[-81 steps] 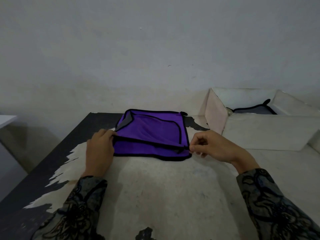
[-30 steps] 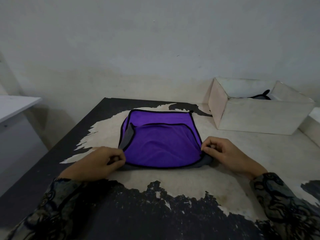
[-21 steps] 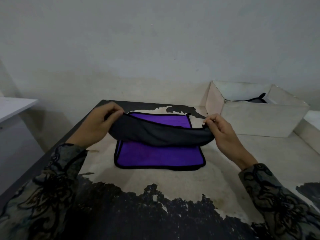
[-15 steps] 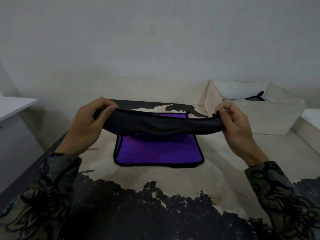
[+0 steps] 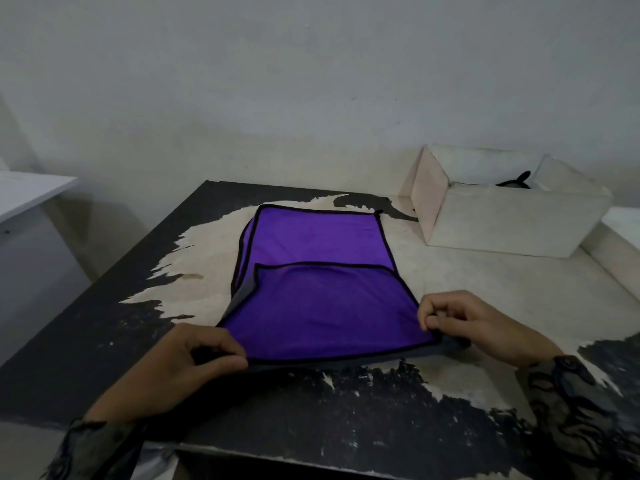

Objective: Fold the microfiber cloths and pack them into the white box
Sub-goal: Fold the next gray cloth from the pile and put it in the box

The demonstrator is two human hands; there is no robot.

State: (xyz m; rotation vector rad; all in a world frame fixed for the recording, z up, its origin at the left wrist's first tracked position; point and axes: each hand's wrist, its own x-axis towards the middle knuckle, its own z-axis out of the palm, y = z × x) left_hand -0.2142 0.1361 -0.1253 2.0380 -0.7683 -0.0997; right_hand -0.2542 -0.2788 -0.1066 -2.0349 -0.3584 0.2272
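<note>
A purple microfiber cloth point(image 5: 322, 271) with black trim and a grey underside lies on the worn table point(image 5: 104, 323). Its near half forms a folded layer over the far half. My left hand point(image 5: 194, 362) pinches the near left corner. My right hand point(image 5: 464, 323) pinches the near right corner, where the grey underside shows. The white box point(image 5: 512, 226) stands at the back right, and the black trim of another cloth point(image 5: 516, 181) peeks over its rim.
The table's black coating is peeled, baring a pale patch under the cloth. A white surface point(image 5: 31, 192) stands lower at the far left. A plain wall runs behind the table. A white ledge point(image 5: 623, 223) sits right of the box.
Half a second ago both hands held the cloth's edge raised and stretched over the table, grey side showing. Now that edge is down near me, purple side up, flat on the table.
</note>
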